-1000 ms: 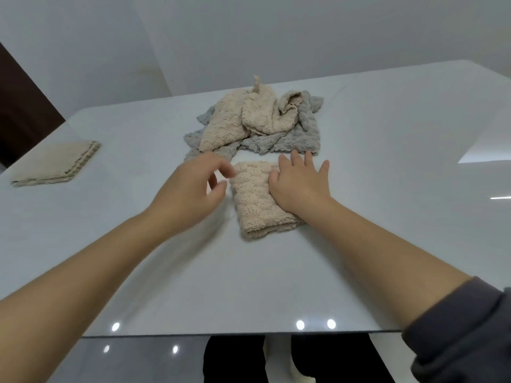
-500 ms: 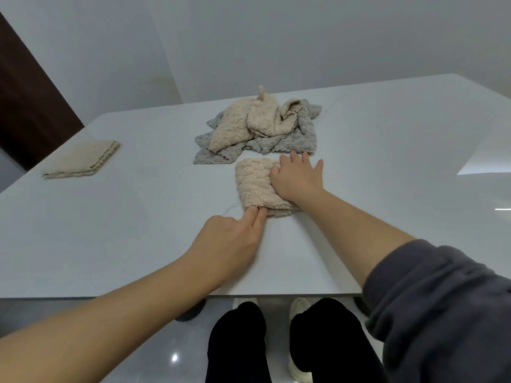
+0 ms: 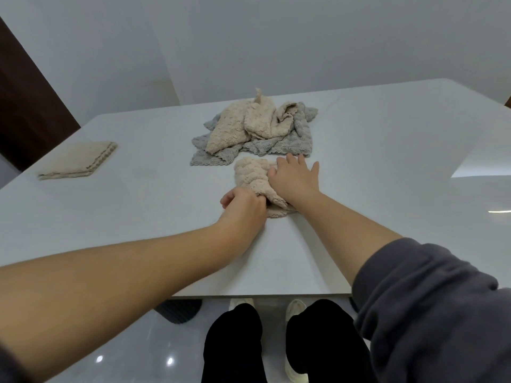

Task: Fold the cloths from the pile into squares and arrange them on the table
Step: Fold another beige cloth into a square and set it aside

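A beige fluffy cloth (image 3: 250, 176), folded into a narrow strip, lies on the white table (image 3: 387, 167) in front of the pile. My right hand (image 3: 296, 179) lies flat on its right side, fingers spread. My left hand (image 3: 243, 205) pinches the strip's near end and has it lifted and bunched toward the middle. Behind it sits the pile (image 3: 257, 131) of crumpled beige and grey cloths. A folded beige square (image 3: 78, 161) rests at the table's far left.
The table's near edge (image 3: 249, 295) runs just above my legs and shoes. A dark door or panel (image 3: 25, 106) stands at the left behind the table. A dark mat (image 3: 178, 310) lies on the floor under the table.
My left hand went from the cloth's far end down to its near end, took hold of it and is lifting it up over the strip. My right hand stayed pressed on the cloth.
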